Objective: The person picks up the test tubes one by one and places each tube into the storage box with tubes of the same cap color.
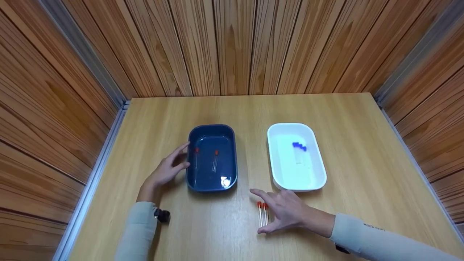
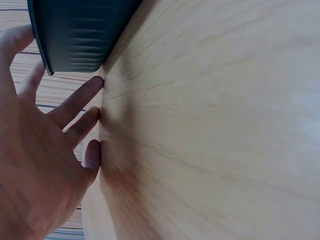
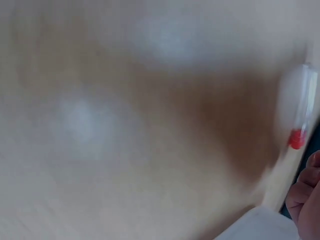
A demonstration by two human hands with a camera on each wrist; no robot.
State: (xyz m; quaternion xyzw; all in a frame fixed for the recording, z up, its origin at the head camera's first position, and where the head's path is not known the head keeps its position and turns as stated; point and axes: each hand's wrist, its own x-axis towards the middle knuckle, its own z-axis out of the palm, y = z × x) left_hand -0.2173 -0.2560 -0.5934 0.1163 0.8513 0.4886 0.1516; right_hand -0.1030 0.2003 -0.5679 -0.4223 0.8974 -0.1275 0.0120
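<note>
My left hand (image 1: 168, 169) is at the left side of a dark blue tray (image 1: 236, 159), thumb and a finger touching its rim and the other fingers loosely extended. Inside that tray lie two clear test tubes with red caps (image 1: 215, 159). Over the table, my right hand (image 1: 286, 209) has its thumb and index finger spread apart. Beside them, in that gap, lie red-capped test tubes (image 1: 265, 214) side by side. The right wrist view catches a red-capped tube (image 3: 301, 105) at its right edge, with a few curled fingers (image 3: 306, 192) below.
A white tray (image 1: 319, 159) stands beyond my right hand, holding several blue-capped tubes (image 1: 299, 146) whose clear bodies are hard to make out. Wood-panelled walls (image 1: 232, 47) enclose the table (image 1: 174, 112) at the back and sides.
</note>
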